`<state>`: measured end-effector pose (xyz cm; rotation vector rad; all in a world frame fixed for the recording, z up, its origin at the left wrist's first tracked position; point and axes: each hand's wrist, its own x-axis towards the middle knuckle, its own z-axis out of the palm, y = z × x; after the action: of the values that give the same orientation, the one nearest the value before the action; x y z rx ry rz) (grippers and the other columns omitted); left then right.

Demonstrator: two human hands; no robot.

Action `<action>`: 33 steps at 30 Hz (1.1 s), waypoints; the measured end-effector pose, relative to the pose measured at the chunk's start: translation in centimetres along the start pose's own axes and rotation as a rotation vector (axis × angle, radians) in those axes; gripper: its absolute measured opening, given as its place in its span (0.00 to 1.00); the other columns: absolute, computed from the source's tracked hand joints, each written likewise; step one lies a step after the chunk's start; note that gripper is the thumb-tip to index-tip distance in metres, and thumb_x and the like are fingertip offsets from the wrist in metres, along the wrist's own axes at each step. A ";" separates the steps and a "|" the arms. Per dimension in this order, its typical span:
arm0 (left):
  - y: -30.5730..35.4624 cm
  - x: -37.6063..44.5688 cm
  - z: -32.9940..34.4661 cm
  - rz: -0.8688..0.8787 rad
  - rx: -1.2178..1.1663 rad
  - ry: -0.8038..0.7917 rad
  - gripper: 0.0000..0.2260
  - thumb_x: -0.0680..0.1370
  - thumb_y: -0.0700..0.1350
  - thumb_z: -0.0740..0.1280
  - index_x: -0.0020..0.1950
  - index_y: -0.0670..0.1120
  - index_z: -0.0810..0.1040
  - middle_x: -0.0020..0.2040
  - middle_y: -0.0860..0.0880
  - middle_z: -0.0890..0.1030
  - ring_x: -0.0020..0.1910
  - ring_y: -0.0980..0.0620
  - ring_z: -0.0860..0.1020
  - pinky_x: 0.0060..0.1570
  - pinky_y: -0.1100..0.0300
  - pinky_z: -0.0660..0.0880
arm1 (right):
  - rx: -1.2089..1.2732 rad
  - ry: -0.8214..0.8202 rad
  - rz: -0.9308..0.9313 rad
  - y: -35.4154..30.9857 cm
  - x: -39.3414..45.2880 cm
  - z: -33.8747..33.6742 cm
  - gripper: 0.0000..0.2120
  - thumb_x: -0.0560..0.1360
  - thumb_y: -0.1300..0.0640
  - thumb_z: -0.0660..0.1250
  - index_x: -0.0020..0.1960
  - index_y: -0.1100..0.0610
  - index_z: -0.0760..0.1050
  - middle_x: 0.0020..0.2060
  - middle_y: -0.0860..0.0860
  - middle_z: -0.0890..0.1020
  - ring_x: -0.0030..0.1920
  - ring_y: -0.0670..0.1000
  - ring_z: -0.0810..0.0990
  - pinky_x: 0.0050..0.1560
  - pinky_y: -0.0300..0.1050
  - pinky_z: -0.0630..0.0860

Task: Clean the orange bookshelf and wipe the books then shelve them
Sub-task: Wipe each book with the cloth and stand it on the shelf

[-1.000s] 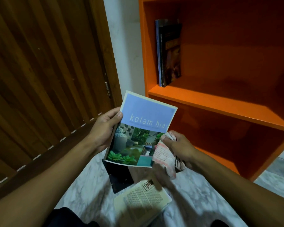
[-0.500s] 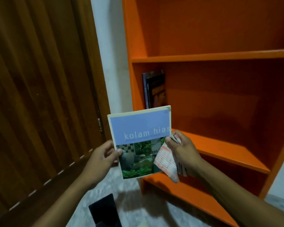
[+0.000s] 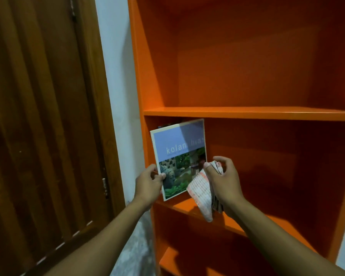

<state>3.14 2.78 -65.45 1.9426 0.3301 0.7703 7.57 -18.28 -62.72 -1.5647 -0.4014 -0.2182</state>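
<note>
I've got one book (image 3: 180, 158) upright at the orange bookshelf (image 3: 247, 113)'s left wall, left hand (image 3: 148, 184) pinching its lower left edge. Right hand (image 3: 224, 181) clutches one folded cloth (image 3: 200, 194) beside it. Open shelf room runs rightward.

Two hands are up at the bookshelf (image 3: 247, 113): the left hand (image 3: 148, 184) grips one book (image 3: 180, 158), and the right hand (image 3: 223, 179) pinches one folded cloth (image 3: 200, 193) just beside that grip. Three orange shelf boards show, one above the grips, two below.
</note>
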 end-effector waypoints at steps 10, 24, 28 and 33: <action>-2.1 4.7 8.5 -0.071 0.053 0.258 0.14 0.80 0.32 0.64 0.37 0.43 0.67 0.36 0.44 0.71 0.29 0.55 0.65 0.20 0.69 0.60 | 0.010 0.011 0.044 3.5 1.5 -0.9 0.07 0.76 0.47 0.69 0.52 0.41 0.72 0.52 0.48 0.79 0.52 0.54 0.80 0.54 0.64 0.78; -3.3 5.4 9.6 -0.111 0.142 0.342 0.08 0.79 0.38 0.67 0.47 0.44 0.68 0.48 0.43 0.75 0.41 0.45 0.74 0.36 0.54 0.69 | 0.071 -0.099 0.159 5.1 -0.6 -1.2 0.08 0.77 0.50 0.70 0.52 0.52 0.75 0.47 0.56 0.81 0.49 0.61 0.82 0.47 0.60 0.79; -3.9 3.2 7.8 0.072 0.189 0.275 0.06 0.80 0.38 0.65 0.50 0.46 0.69 0.46 0.44 0.77 0.42 0.47 0.75 0.34 0.62 0.64 | 0.147 -0.160 0.249 5.2 -2.5 -1.2 0.11 0.76 0.52 0.72 0.53 0.57 0.76 0.48 0.62 0.81 0.43 0.58 0.81 0.43 0.54 0.77; -4.8 -2.3 4.2 0.205 0.171 0.148 0.04 0.81 0.39 0.63 0.52 0.48 0.72 0.43 0.48 0.78 0.39 0.51 0.76 0.34 0.68 0.67 | 0.248 -0.244 0.401 5.7 -6.2 -0.5 0.07 0.75 0.58 0.72 0.48 0.61 0.76 0.39 0.57 0.79 0.39 0.55 0.79 0.40 0.50 0.74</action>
<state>4.52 0.94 -71.84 2.1072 0.2966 1.0529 4.12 -19.47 -70.31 -1.3955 -0.2830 0.3239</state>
